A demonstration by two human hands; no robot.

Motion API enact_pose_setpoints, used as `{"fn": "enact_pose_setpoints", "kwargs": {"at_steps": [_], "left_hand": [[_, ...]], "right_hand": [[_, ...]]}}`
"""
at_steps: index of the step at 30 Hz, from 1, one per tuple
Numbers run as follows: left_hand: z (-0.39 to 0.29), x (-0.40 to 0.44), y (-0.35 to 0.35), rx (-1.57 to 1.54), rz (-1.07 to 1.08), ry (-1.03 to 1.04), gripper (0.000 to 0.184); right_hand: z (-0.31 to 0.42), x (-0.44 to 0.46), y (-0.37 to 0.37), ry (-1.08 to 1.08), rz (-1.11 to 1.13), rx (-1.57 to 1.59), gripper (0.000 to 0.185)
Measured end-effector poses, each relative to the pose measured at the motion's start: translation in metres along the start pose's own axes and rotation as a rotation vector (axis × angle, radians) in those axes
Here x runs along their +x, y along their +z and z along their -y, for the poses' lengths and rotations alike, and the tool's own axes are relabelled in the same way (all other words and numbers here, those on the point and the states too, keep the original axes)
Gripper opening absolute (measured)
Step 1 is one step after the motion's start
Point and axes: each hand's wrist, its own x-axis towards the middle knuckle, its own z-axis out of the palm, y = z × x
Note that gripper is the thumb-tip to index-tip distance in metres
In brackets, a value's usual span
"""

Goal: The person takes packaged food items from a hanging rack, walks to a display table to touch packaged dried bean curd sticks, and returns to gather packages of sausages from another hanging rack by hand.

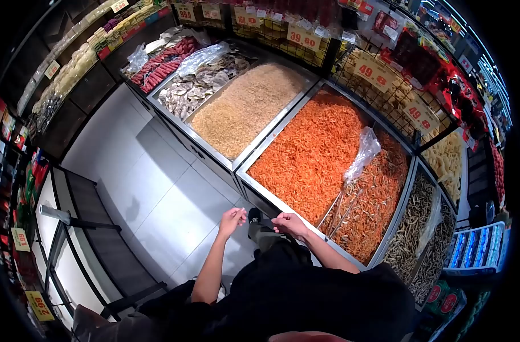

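Note:
My left hand (232, 222) hangs above the tiled floor in front of my body, fingers curled in loosely, and nothing shows in it. Close to the front edge of the dried-shrimp bin (282, 196), my right hand (292, 226) is also curled, with the thumb near the fingers and no object visible. Orange dried shrimp (311, 148) fill that bin. On its right side, a pair of metal tongs (345, 210) lies on the shrimp, below a crumpled clear plastic bag (365, 153). Neither hand touches the tongs.
Further left, a bin holds tiny pale dried shrimp (260, 94), beside dried fish (197, 85) and red packets (166, 62). Small dried fish (415, 228) fill the bin at right. Price signs (304, 37) hang behind. A black-framed white rack (80, 245) stands at left on the floor (151, 171).

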Motion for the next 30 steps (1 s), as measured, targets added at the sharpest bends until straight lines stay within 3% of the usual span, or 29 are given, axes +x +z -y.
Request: {"fn": "enact_pose_setpoints", "kwargs": {"at_steps": [6, 7, 12, 17, 19, 23, 27, 30], "left_hand": [[-0.131, 0.104, -0.027, 0.046, 0.113, 0.158, 0.025], [-0.145, 0.111, -0.035, 0.033, 0.114, 0.16, 0.025], [-0.259, 0.176, -0.053, 0.162, 0.176, 0.324, 0.025], [-0.39, 0.254, -0.053, 0.382, 0.258, 0.492, 0.023], [-0.441, 0.301, -0.051, 0.5, 0.323, 0.655, 0.023], [-0.548, 0.391, -0.03, 0.44, 0.33, 0.72, 0.023], [-0.634, 0.457, 0.007, 0.326, 0.354, 0.969, 0.025], [-0.68, 0.526, 0.032, 0.426, 0.249, 1.1, 0.043]], "right_hand": [[0.044, 0.097, 0.014, -0.212, 0.022, 0.226, 0.019], [0.055, 0.11, 0.017, -0.266, 0.085, 0.213, 0.02], [0.133, 0.141, 0.03, -0.347, -0.012, 0.096, 0.02], [0.172, 0.15, -0.012, -0.566, -0.216, 0.09, 0.027], [0.175, 0.145, -0.032, -0.625, -0.351, 0.078, 0.03], [0.176, 0.121, -0.035, -0.776, -0.522, 0.342, 0.026], [0.16, 0.125, -0.006, -0.776, -0.787, 0.468, 0.008], [0.141, 0.153, 0.035, -0.844, -0.842, 0.637, 0.012]]}}
